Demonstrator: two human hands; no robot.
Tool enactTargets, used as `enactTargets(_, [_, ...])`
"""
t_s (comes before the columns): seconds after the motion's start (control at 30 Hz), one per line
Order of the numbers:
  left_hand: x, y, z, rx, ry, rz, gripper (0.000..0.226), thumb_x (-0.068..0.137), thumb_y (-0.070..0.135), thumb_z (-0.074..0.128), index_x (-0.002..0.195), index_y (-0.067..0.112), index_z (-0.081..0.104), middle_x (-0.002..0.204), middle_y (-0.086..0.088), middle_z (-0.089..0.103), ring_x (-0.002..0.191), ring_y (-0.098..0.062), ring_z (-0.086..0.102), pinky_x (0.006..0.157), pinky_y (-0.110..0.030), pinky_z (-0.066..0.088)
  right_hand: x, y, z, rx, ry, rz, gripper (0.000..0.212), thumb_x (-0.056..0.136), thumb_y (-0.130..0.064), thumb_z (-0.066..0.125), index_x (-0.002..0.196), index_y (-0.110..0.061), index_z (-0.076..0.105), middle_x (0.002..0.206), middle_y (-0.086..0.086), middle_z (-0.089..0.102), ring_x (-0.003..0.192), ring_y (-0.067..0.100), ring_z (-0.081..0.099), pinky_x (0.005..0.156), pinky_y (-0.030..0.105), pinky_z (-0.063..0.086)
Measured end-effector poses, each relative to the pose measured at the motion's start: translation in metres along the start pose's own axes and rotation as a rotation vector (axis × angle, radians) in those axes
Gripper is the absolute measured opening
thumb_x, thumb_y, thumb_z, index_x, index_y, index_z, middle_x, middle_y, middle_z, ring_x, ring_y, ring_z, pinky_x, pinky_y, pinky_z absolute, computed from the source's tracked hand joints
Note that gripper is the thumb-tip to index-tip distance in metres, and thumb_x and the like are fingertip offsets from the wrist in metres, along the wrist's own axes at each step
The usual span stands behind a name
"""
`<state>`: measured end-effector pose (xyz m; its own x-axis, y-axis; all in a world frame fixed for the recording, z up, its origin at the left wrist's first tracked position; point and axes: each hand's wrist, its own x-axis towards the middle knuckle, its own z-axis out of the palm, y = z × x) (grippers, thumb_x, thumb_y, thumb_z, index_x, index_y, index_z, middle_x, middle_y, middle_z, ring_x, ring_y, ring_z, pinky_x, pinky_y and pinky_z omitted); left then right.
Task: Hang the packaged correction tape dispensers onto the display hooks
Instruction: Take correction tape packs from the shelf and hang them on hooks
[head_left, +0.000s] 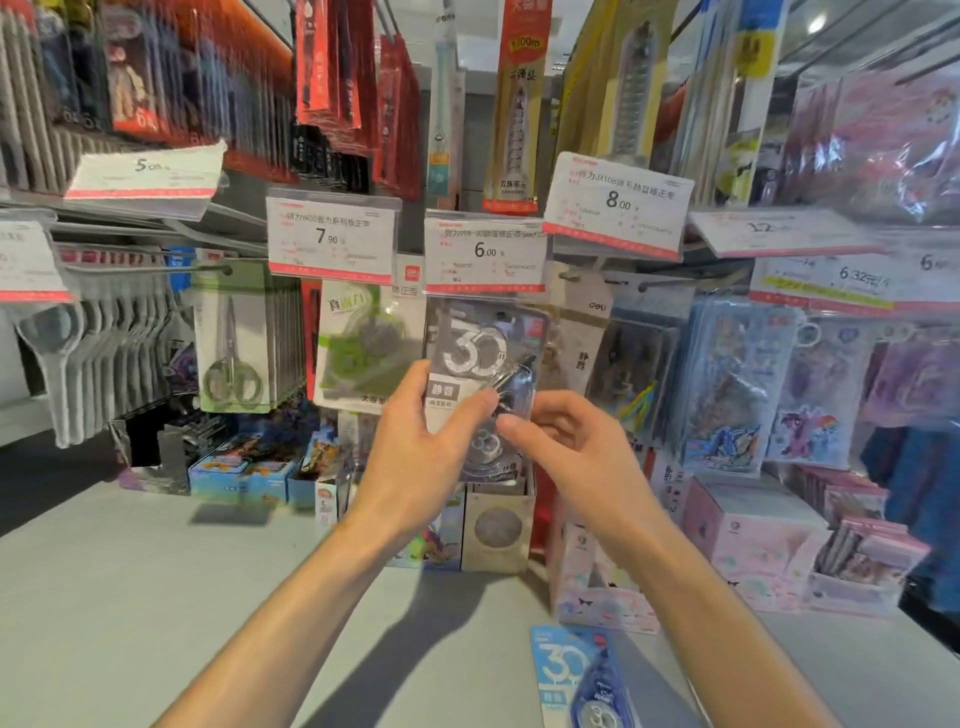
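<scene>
Both my left hand (415, 441) and right hand (561, 441) pinch grey correction tape pack (480, 364) under 6.00 price tag (485, 254); can't tell if hooked. Blue correction tape pack (576, 675) on shelf (156, 597) still to hang.

The grey correction tape pack (485, 364) is hanging right under the 6.00 price tag (485, 253), and that tag is covering the hook's front end, so the way onto the hook is running beneath the tag. The left hand (415, 441) and right hand (566, 447) are crowding the pack's lower half. The green pack (363, 348) is pressing in just to its left and the deli pack (587, 353) just to its right, leaving little side room. Small boxes (493, 525) are standing below it. The grey shelf (130, 597) is lying open nearer the person, with only 1 blue correction tape pack (576, 675) sitting on it.
</scene>
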<state>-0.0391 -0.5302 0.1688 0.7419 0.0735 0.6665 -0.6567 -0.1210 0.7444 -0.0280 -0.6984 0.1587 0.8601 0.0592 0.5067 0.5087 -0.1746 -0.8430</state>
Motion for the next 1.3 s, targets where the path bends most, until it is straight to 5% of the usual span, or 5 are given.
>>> enactTargets(0.2, [0.014,0.007,-0.002,0.036,0.025,-0.013,0.024,0.095,0.028,0.071,0.118,0.03,0.062,0.107,0.012,0.072,0.098,-0.001,0.066,0.083,-0.014,0.049,-0.007,0.004,-0.022,0.149,0.073,0.086,0.041,0.086,-0.037,0.08,0.116,-0.021,0.059,0.104,-0.002,0.082,0.096,0.01,0.077,0.081,0.022,0.057])
enactTargets(0.33, [0.021,0.018,-0.007,-0.027,0.034,-0.007,0.023,0.097,0.023,0.069,0.119,0.025,0.065,0.105,0.009,0.074,0.103,-0.012,0.069,0.092,-0.032,0.054,-0.009,0.007,-0.03,0.171,0.125,0.089,0.029,0.094,-0.02,0.074,0.118,-0.016,0.06,0.107,0.004,0.082,0.099,0.016,0.077,0.082,0.022,0.059])
enactTargets(0.57, [0.019,0.042,-0.013,-0.156,0.039,0.085,0.012,0.099,0.017,0.064,0.11,0.014,0.066,0.093,0.002,0.079,0.075,-0.014,0.072,0.065,-0.025,0.057,-0.009,0.011,-0.031,0.194,0.114,0.052,0.02,0.097,-0.009,0.07,0.113,-0.014,0.061,0.104,0.005,0.082,0.09,0.01,0.077,0.072,0.015,0.056])
enactTargets(0.8, [0.025,0.062,-0.022,-0.204,0.087,0.182,0.017,0.097,0.026,0.058,0.11,0.017,0.066,0.088,0.003,0.077,0.07,-0.015,0.069,0.059,-0.026,0.054,0.0,0.011,-0.025,0.146,0.091,-0.011,0.024,0.097,-0.017,0.072,0.117,-0.019,0.06,0.109,0.002,0.08,0.103,0.017,0.076,0.085,0.028,0.058])
enactTargets(1.3, [0.049,0.078,-0.032,-0.236,0.095,0.066,0.02,0.103,0.026,0.059,0.089,0.013,0.062,0.064,-0.003,0.073,0.048,-0.017,0.067,0.044,-0.02,0.045,0.039,-0.024,0.001,0.039,0.085,-0.121,0.028,0.095,-0.031,0.074,0.116,-0.039,0.057,0.101,-0.016,0.079,0.098,-0.002,0.072,0.08,0.012,0.052])
